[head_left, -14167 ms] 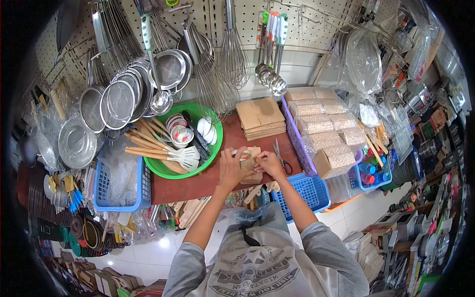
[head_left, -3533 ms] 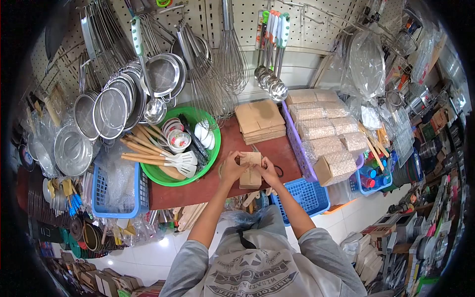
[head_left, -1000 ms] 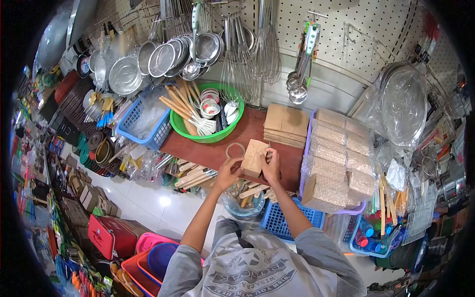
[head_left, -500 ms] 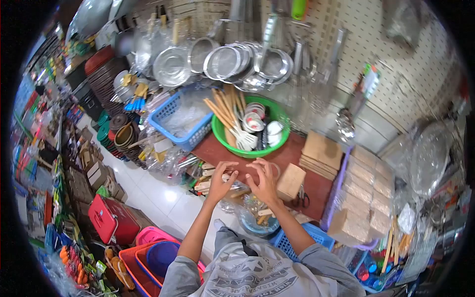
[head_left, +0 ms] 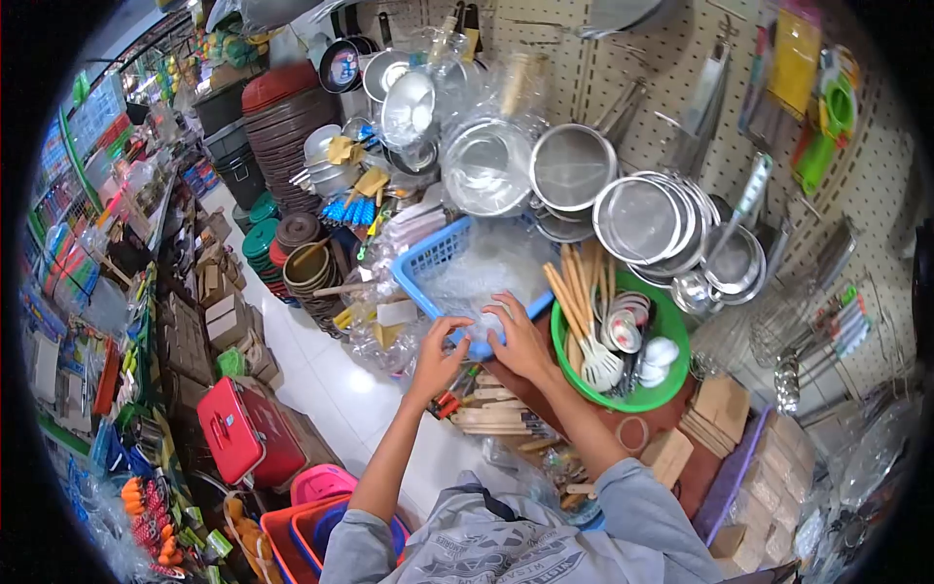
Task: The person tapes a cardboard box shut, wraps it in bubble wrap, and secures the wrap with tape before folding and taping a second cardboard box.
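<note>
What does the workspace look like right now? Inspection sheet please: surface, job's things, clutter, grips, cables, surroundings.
Surface: dark red tabletop, crowded.
Job's things: blue basket lined with clear plastic wrap; both hands at its near edge.
Clutter: green bowl of wooden spatulas and small dishes, tape roll, cardboard stack, wooden utensils below the table edge.
Grips: left hand and right hand on the plastic at the basket rim; grip cannot be told.
Cables: nothing seen.
Surroundings: pegboard wall hung with metal sieves; red case on the white floor.
</note>
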The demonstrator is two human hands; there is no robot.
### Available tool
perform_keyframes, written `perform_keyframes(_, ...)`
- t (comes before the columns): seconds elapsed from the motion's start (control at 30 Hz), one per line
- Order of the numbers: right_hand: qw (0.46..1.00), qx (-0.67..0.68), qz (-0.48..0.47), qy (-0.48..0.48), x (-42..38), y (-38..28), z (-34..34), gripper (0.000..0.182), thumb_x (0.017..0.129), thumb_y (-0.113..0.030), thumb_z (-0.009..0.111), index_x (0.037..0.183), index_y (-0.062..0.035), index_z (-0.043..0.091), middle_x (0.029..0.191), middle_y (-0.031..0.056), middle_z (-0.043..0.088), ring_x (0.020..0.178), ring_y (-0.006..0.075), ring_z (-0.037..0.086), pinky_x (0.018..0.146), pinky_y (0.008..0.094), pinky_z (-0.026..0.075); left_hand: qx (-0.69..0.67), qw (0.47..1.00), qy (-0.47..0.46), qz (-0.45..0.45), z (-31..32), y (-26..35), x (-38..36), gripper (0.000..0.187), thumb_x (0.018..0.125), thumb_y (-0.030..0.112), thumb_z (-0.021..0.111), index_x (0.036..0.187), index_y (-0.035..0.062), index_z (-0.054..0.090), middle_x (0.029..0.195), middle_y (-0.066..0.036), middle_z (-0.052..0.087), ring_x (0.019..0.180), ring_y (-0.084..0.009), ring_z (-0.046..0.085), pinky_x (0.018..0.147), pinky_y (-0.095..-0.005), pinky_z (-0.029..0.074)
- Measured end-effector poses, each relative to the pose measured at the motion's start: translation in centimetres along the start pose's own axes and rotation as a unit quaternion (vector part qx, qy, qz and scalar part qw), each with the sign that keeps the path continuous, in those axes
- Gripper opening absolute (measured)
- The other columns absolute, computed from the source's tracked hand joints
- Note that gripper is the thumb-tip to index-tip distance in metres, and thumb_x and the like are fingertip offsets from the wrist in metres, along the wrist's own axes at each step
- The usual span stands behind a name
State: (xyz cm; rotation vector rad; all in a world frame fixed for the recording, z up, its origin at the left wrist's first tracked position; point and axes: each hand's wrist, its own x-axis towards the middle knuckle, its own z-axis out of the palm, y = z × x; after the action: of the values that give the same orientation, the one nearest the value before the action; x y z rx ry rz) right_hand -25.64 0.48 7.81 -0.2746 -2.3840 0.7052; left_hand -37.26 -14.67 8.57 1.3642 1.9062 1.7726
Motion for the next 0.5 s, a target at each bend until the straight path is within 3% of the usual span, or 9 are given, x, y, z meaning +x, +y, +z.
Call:
perform_keyframes(0.13,0.993,-0.096,0.005,-0.075,4.4,4.6,3.3,0.046,0.079,-0.006,0.064,0.124,-0.0124,0.054,0.142,0.0162,0.041,0.138,0.0402,0.033,0.11,0.0469,0.036,0.04,0.999,-0.03,0.002,-1.5,-3.3,4.1,0.023,0.086,0.008,0.063,0.109,0.0052,0.064,0.109,-0.013,0.063,0.105,-0.0301,0.06,0.094,-0.0378,0.044)
perform_keyframes(0.27,0.98,-0.153,0.052,-0.116,7.1,7.2,5.2,0.057,0.074,-0.004,0.065,0.128,-0.0172,0.053,0.145,0.0123,0.041,0.129,0.0357,0.043,0.092,0.0545,0.047,0.108,0.99,-0.084,0.019,-2.1,-7.8,7.1,0.026,0.083,0.009,0.064,0.109,0.0078,0.064,0.117,-0.016,0.06,0.113,-0.036,0.056,0.097,-0.0415,0.044)
perform_keyframes(0.37,0.951,-0.236,0.12,-0.161,8.0,8.6,6.0,0.064,0.075,-0.012,0.072,0.134,-0.0236,0.049,0.14,0.0078,0.045,0.126,0.0335,0.043,0.096,0.0585,0.044,0.16,0.98,-0.108,0.042,-2.2,-9.8,8.7,0.029,0.081,0.008,0.066,0.109,0.0102,0.063,0.129,-0.017,0.054,0.119,-0.0374,0.053,0.1,-0.0435,0.044)
perform_keyframes(0.5,0.923,-0.28,0.208,-0.164,7.9,10.4,7.6,0.041,0.078,-0.02,0.071,0.118,-0.0203,0.062,0.119,0.0058,0.058,0.116,0.0311,0.049,0.09,0.0576,0.044,0.192,0.967,-0.167,0.029,-2.9,-10.8,11.0,0.043,0.074,0.009,0.075,0.114,0.0112,0.062,0.134,-0.017,0.049,0.12,-0.0384,0.051,0.102,-0.0444,0.043)
